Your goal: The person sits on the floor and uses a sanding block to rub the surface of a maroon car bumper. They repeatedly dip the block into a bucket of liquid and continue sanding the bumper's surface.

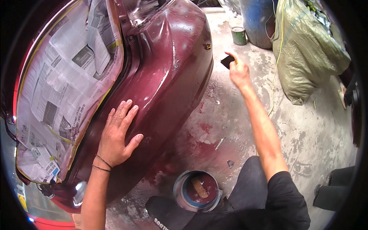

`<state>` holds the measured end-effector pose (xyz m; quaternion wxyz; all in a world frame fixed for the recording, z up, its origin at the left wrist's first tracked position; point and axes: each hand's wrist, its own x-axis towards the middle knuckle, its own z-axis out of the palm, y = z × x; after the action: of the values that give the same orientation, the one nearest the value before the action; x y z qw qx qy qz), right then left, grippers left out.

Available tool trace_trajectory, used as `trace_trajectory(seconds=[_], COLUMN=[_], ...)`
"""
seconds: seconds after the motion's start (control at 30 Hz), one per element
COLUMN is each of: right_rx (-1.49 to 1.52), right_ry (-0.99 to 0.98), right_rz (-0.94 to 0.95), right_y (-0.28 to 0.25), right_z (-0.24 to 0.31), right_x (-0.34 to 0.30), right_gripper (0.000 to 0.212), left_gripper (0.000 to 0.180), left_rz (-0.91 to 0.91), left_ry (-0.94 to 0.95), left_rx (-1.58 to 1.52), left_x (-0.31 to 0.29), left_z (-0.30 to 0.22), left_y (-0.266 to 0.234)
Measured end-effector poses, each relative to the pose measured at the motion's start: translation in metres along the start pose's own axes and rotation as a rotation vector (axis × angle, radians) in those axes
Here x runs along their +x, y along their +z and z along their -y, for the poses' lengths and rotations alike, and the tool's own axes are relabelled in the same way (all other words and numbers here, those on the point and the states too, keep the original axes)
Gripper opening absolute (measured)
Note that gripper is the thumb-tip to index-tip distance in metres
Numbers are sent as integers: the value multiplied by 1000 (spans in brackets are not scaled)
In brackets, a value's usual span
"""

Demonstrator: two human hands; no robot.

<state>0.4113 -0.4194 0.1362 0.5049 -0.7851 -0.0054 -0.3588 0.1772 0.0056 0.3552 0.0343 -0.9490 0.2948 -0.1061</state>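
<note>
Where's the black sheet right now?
In the head view, the black sheet is in the right hand, right of the maroon car body and below the green can.

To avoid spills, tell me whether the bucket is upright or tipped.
Upright: the bucket sits mouth up, with reddish liquid pooled inside.

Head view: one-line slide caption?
Left hand resting on a maroon car panel, right hand holding a small black piece.

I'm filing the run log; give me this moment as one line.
left hand: on maroon panel | right hand: holding black sheet, off panel | bucket: brown block inside | newspaper: left of panel
</note>
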Motion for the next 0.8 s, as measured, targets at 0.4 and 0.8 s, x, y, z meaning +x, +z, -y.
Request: trace_trajectory(seconds=[0.4,0.8], right_rx=[-365,-482], right_ry=[-245,-613], right_rz=[403,258], right_y=[-13,-2], right_z=[31,20], right_x=[97,91], right_gripper=[30,30], left_gripper=[83,82], left_rz=[9,30], left_ry=[0,-7], left_rx=[-11,29], left_x=[-1,-3], left_z=[1,0], left_y=[-2,-1])
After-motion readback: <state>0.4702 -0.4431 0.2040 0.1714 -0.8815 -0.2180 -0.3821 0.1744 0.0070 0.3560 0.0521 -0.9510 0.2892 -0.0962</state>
